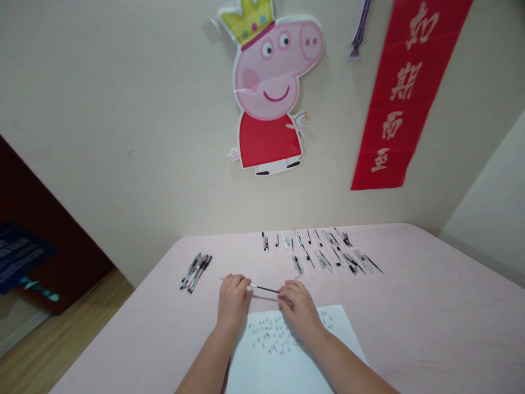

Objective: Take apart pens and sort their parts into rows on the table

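Note:
A thin, dark pen refill (267, 289) stretches between my two hands, above the pink-covered table. My left hand (233, 293) is closed around its pale end, and a slim greyish tip sticks out past the fingers on the left. Fingers of my right hand (297, 303) pinch the dark end; what lies under them is hidden. Below both hands lies a white sheet of paper (279, 377) with rows of small dark handwritten marks, partly covered by my right hand and forearm.
A bundle of pens (197, 272) lies to the left. Toward the back right are several rows of pen parts (324, 260), among them refills, caps and clear barrels. The table (422, 306) meets a wall bearing a cartoon pig cutout (270, 139) and a red banner (394, 148).

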The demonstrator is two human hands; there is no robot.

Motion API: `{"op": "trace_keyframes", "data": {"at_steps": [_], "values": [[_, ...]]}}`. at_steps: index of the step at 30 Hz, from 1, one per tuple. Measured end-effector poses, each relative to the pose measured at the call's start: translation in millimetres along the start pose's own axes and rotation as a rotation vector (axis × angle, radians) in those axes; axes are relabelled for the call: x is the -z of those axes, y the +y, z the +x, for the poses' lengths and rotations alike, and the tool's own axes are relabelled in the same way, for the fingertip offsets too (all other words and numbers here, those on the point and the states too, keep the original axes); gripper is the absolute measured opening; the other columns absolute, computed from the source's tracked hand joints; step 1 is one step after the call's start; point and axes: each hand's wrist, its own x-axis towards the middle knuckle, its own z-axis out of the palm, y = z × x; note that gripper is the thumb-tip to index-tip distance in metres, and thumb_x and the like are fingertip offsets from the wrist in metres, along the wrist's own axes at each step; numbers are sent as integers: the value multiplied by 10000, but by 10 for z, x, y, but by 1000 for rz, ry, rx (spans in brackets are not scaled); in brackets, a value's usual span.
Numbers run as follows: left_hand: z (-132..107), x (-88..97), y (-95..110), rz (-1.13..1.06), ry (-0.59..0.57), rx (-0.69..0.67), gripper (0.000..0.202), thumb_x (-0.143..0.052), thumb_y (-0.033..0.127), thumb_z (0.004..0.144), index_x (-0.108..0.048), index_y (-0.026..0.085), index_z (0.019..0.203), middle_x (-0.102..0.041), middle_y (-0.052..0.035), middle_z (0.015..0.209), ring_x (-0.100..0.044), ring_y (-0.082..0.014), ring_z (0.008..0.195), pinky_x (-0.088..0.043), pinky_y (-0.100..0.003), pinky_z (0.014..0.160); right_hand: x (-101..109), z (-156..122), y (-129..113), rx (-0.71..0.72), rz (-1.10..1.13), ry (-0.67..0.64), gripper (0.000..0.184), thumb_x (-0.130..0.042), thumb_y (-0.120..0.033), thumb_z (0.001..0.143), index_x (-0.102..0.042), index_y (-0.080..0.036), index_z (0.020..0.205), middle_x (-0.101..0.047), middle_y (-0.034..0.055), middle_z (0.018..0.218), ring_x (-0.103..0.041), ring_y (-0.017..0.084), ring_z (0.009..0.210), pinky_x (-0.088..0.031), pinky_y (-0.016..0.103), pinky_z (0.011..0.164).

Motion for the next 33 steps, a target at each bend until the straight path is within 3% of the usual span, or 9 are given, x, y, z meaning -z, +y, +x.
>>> {"op": "trace_keyframes", "data": {"at_steps": [4, 9, 14, 17, 20, 22, 24, 27, 33], "values": [[-3, 72, -197, 55, 56, 136, 227, -528, 106, 775, -676, 195, 923, -651, -70, 920, -556, -258, 923, -406, -430, 920, 0, 2, 21, -35, -1, 60, 180, -573, -76, 711, -692, -208, 738, -695, 67, 843, -550, 253, 1003, -411, 435, 933], [-13, 149, -286, 43, 104, 189, 269, -480, 109, 791, -664, 165, 978, -628, -87, 952, -555, -257, 933, -444, -419, 863, 3, 11, 40, -50, 11, 101, 183, -589, -82, 713, -716, -207, 756, -702, 76, 858, -561, 252, 983, -415, 437, 928], [56, 147, -139, -251, 208, 303, 287, -403, 224, 865, -620, 179, 1047, -579, -51, 897, -588, -188, 806, -501, -331, 734, -3, 11, 123, -81, -34, 133, 187, -592, -94, 732, -736, -203, 781, -700, 86, 884, -552, 263, 993, -417, 445, 922], [80, 113, 30, -446, 192, 363, 448, -471, 297, 827, -486, 188, 1261, -563, -8, 821, -589, -157, 680, -503, -285, 617, 4, 15, 134, -83, -59, 132, 192, -594, -100, 736, -744, -214, 773, -700, 85, 877, -553, 268, 974, -423, 446, 908], [38, 54, 215, -559, 93, 377, 578, -426, 300, 852, -277, 194, 1401, -538, 25, 796, -537, -109, 532, -472, -252, 545, 18, 24, 94, -81, -81, 99, 194, -600, -101, 727, -748, -224, 752, -698, 80, 855, -556, 270, 957, -431, 441, 886], [-12, 1, 321, -552, -1, 343, 475, -401, 268, 862, -363, 211, 1333, -551, 16, 817, -552, -106, 554, -472, -246, 567, 27, 30, 58, -77, -91, 72, 191, -606, -102, 720, -748, -229, 739, -695, 77, 850, -555, 271, 952, -434, 437, 876], [-55, -60, 405, -524, -103, 301, 307, -395, 224, 860, -517, 207, 1141, -574, -10, 855, -576, -114, 610, -476, -249, 602, 34, 34, 33, -69, -95, 56, 191, -610, -99, 713, -745, -232, 725, -692, 77, 852, -553, 271, 947, -434, 435, 873], [-76, -148, 488, -465, -245, 284, 185, -412, 172, 845, -588, 184, 902, -597, -31, 866, -590, -128, 671, -470, -252, 638, 34, 36, 30, -59, -90, 41, 198, -613, -88, 700, -742, -235, 728, -688, 76, 857, -552, 272, 949, -432, 432, 877], [-19, -228, 583, -356, -358, 320, 131, -558, 200, 768, -601, 161, 886, -605, -16, 769, -579, -165, 737, -437, -262, 693, 14, 28, 99, -47, -103, 51, 218, -566, -86, 742, -737, -210, 794, -673, 86, 901, -548, 258, 954, -431, 404, 874]]}}
